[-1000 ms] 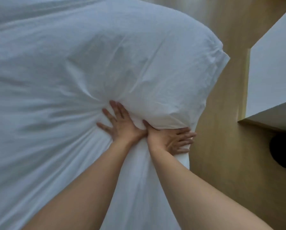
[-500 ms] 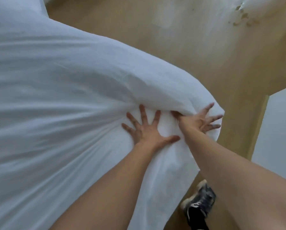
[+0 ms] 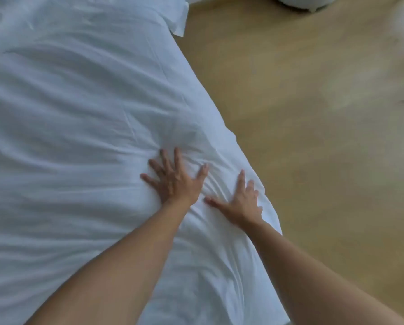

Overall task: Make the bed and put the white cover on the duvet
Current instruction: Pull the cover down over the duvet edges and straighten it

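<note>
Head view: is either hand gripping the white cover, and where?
Nothing is held. The left hand and right hand lie flat with fingers spread, pressing on the white cover near its floor-side edge.

Layout: both hands on the white fabric duvet cover [image 3: 79,113], near its right edge.
Left hand [image 3: 172,181] flat on cover; right hand [image 3: 240,202] just beside it, nearer the edge. Tan smooth floor [image 3: 313,137] lies right of the cover.
</note>
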Motion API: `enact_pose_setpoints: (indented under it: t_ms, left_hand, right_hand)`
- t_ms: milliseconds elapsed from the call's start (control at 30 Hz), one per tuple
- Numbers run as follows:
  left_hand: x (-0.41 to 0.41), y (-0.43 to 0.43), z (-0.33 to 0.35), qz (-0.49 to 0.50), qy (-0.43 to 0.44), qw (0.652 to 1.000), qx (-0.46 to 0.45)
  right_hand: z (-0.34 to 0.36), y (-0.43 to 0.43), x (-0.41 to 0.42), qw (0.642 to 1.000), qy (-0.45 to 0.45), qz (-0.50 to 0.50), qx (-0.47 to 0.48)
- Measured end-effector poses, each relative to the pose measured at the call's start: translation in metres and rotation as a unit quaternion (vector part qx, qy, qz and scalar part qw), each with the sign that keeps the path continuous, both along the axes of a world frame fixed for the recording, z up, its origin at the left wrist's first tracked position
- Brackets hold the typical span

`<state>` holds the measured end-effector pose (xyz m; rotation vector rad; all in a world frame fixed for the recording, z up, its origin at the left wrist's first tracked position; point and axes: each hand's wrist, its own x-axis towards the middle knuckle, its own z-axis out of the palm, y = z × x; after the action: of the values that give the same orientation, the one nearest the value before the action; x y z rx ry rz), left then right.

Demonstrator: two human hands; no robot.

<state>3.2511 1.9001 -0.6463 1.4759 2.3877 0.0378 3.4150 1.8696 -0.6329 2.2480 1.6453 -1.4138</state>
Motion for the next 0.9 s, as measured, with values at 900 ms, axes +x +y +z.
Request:
enact_pose_setpoints:
  t_ms: [900]
  left_hand:
    - [-0.077,0.394,-0.032,0.309,0.003,0.948,-0.079]
  right_hand:
    - [0.001,0.592,-0.132,0.890,-0.007,0.455,0.042]
